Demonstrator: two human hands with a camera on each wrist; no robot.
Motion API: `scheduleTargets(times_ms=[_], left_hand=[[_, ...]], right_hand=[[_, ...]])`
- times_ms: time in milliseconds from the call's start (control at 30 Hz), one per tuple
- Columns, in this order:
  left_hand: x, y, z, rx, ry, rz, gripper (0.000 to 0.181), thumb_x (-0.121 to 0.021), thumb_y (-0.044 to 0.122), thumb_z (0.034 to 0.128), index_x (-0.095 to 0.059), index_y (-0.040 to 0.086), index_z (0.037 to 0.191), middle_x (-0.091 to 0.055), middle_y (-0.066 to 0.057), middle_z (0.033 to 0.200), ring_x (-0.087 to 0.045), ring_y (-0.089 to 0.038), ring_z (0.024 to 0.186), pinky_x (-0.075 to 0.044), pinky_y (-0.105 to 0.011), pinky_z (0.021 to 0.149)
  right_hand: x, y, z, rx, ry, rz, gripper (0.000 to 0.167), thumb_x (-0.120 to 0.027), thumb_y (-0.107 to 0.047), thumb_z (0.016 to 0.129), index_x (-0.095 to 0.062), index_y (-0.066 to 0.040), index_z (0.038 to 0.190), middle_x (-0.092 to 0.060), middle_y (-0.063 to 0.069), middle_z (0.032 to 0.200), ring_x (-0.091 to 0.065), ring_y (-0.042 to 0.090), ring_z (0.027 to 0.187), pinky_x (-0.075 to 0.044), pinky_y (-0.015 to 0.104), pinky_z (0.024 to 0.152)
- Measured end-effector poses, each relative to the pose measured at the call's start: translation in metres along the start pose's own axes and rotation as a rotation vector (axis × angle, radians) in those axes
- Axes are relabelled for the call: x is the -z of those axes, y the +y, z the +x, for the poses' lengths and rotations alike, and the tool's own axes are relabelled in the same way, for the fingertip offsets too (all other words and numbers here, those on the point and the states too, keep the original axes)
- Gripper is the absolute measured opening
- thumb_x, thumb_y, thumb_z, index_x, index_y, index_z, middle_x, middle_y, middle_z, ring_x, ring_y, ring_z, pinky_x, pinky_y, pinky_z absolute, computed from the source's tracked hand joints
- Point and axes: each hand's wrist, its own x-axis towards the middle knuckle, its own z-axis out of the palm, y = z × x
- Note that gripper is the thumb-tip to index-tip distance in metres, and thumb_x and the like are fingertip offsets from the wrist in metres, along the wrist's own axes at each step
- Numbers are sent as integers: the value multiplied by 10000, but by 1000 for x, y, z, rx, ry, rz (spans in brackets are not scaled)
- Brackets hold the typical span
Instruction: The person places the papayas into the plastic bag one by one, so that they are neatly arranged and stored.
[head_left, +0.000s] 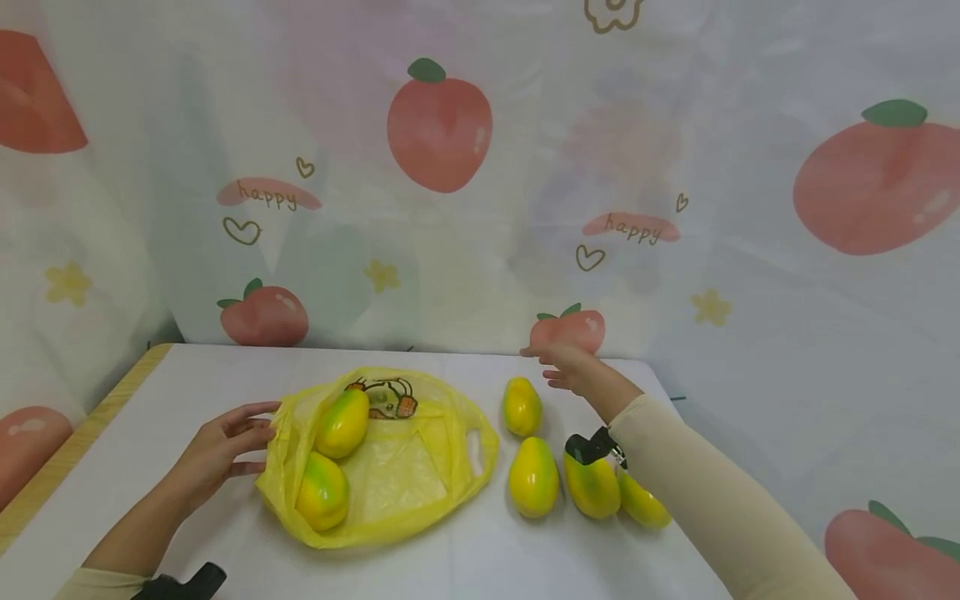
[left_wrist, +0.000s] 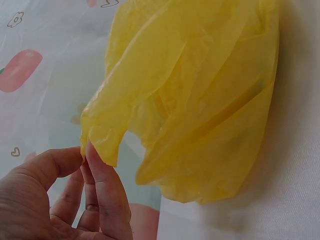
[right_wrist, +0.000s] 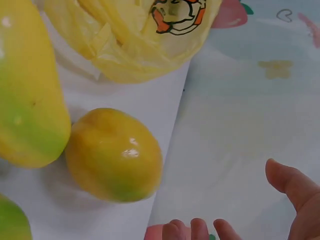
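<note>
Head view shows left hand [head_left: 223,446] pinching a crinkled, translucent yellow bag [head_left: 401,483], right hand [head_left: 579,371] spread.

The translucent yellow plastic bag [head_left: 390,527] looks crinkled — the oval yellow-green fruits [head_left: 534,477] smooth, glossy — the flat white surface [head_left: 450,571] matt.

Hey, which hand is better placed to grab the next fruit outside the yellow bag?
Probably the right hand: it holds nothing and is near the farthest loose fruit. The left hand pinches the yellow bag, which lies between it and that fruit.
</note>
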Motion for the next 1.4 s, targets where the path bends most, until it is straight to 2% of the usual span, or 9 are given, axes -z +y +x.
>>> scheduleTargets(times_ms=[133, 267, 533, 867, 1000, 1100, 1233, 1333, 1400], left_hand=[[0, -2, 0, 4, 0, -10, 428, -638, 290, 966, -532, 209, 1373, -590, 94, 1072, -645, -57, 918, -605, -331, 795], [0, -3, 0, 9, 3, -11, 417, -640, 297, 964, -541, 222, 1362, -590, 99, 1067, -641, -54, 916, -605, -326, 794], [0, -6, 0, 23, 8, -12, 384, -641, 302, 962, -561, 257, 1334, -601, 101, 1061, -640, -53, 918, -604, -327, 795], [0, -6, 2, 29, 13, -6, 419, -643, 308, 959, -544, 232, 1359, -601, 90, 1063, -639, -54, 920, -604, -333, 800], [0, -5, 1, 16, 13, -1, 435, -642, 305, 960, -533, 212, 1371, -596, 81, 1066, -640, -58, 919, -604, -334, 798], [0, -4, 0, 9, 14, -4, 423, -640, 300, 962, -539, 215, 1363, -596, 85, 1060, -643, -58, 914, -604, -332, 795], [0, -4, 0, 8, 16, -3, 433, -641, 303, 961, -535, 208, 1370, -592, 84, 1066, -641, -55, 916, -604, -333, 797], [0, -5, 1, 8, 15, 0, 449, -642, 303, 961, -525, 195, 1381, -589, 81, 1076, -639, -55, 922, -604, -336, 800], [0, -6, 1, 8, 15, -1, 450, -642, 304, 961, -525, 196, 1381, -589, 81, 1078, -638, -54, 924, -604, -336, 800]], right_hand=[[4, 19, 6, -7, -23, 26, 641, -652, -248, 932, -377, -13, 1461, -264, 243, 1559, -296, 436, 1414, -292, 485, 1183], [3, 32, 11, -48, -36, 16, 615, -666, -254, 931, -425, -17, 1444, -265, 234, 1564, -316, 422, 1409, -326, 483, 1163], [-5, 47, 18, -98, -21, -1, 712, -694, -226, 900, -340, 15, 1468, -302, 277, 1520, -398, 424, 1339, -407, 462, 1112], [-10, 58, 25, -145, -10, 6, 704, -724, -184, 879, -356, 23, 1441, -327, 278, 1479, -443, 412, 1277, -462, 443, 1066], [-9, 60, 30, -192, 10, 30, 736, -763, -205, 843, -375, -3, 1435, -353, 263, 1475, -487, 405, 1240, -521, 425, 997], [-7, 64, 41, -198, 20, 42, 764, -810, -219, 789, -407, -18, 1407, -394, 252, 1442, -533, 396, 1181, -584, 398, 877], [-8, 66, 38, -178, 12, 45, 742, -782, -199, 814, -390, 0, 1412, -378, 270, 1438, -527, 400, 1178, -575, 412, 897], [-10, 62, 28, -166, 0, 39, 724, -736, -183, 858, -355, 18, 1440, -344, 285, 1461, -502, 405, 1207, -524, 441, 989], [-10, 62, 28, -161, 0, 36, 722, -738, -183, 856, -361, 20, 1437, -348, 286, 1457, -509, 401, 1192, -527, 440, 983]])
